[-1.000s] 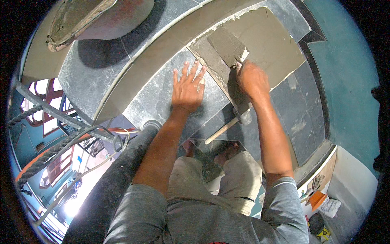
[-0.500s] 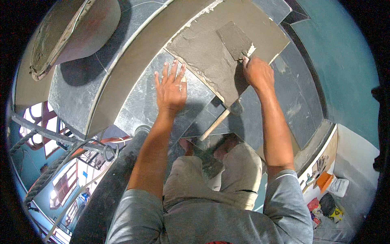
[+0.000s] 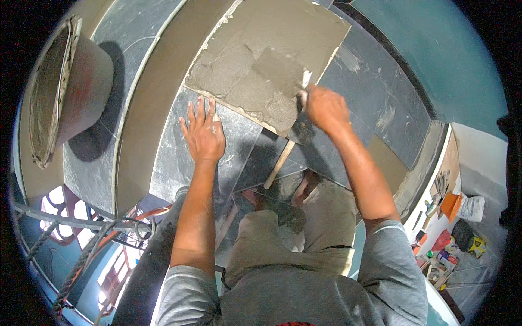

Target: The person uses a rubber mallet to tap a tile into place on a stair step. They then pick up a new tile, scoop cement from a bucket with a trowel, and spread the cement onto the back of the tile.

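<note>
A trowel is in my right hand (image 3: 327,110), fingers wrapped round its handle. Its mortar-smeared blade (image 3: 279,70) lies against the wet grey mortar (image 3: 228,68) spread over a stair tread and is slightly blurred. My left hand (image 3: 205,133) rests palm down on a dark grey tile (image 3: 234,122), fingers apart, their tips at the mortar's near edge. Just below the mortar's near corner lies a tool with a wooden handle (image 3: 279,165); its dark head is partly in shadow, so I cannot tell its exact kind.
A mortar-crusted bucket (image 3: 89,81) stands on the left tiled step. Curved risers (image 3: 147,103) run between the steps. A teal wall (image 3: 435,60) rises at right. Ropes (image 3: 76,261) and a railing bar are at lower left. Tools and bags (image 3: 470,209) lie at lower right.
The view has shifted, and the mortar and bucket appear further left. The trowel has moved across the mortar toward its near part. My left hand stays flat on the tile.
</note>
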{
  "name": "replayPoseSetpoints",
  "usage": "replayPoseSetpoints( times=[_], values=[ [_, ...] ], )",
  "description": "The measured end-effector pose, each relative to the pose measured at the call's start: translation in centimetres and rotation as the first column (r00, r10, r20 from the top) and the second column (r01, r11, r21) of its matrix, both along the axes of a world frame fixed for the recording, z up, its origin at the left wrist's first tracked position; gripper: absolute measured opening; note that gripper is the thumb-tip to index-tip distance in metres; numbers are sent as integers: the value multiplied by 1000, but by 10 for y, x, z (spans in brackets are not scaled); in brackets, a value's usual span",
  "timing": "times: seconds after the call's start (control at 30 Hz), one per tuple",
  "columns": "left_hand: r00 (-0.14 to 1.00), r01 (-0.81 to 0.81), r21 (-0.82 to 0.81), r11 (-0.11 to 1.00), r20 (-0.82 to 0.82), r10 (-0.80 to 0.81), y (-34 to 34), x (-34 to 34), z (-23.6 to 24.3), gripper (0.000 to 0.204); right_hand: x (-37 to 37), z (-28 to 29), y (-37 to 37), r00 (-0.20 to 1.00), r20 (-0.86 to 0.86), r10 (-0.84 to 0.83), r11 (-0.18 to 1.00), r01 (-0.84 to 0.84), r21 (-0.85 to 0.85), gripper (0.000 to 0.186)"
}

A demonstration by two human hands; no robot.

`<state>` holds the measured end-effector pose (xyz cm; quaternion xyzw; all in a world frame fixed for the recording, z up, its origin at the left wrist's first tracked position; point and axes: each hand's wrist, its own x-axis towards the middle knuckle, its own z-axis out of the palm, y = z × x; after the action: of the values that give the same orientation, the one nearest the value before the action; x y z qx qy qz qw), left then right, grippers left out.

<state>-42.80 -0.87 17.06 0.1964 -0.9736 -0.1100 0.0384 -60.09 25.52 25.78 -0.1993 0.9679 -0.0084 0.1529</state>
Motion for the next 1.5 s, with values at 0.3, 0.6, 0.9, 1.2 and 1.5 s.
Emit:
replayPoseSetpoints(
  times=[0.3, 0.6, 0.9, 1.2, 1.5],
  values=[
    [1000, 5, 4, 1000, -23, -5, 1, 1, -4, 52, -24, -9, 62, 947, 73, -312, 898, 319, -303, 49],
    [999, 15, 9, 1000, -44, -14, 1, 0, -5, 52, 0, -54, 111, 962, 216, -168, 930, 228, -289, 47],
    [999, 15, 2, 1000, -39, -15, 2, 0, -4, 52, 2, -6, 136, 978, -64, -196, 980, 193, -56, 39],
    [1000, 7, 24, 1000, 10, -8, 0, -1, -1, 52, 20, 6, 68, 954, -45, 298, 947, -301, -116, 31],
    [1000, 2, 33, 999, 20, -3, 2, -2, 4, 52, -107, 0, 79, 959, -148, 240, 970, -244, -5, 35]
  ],
)
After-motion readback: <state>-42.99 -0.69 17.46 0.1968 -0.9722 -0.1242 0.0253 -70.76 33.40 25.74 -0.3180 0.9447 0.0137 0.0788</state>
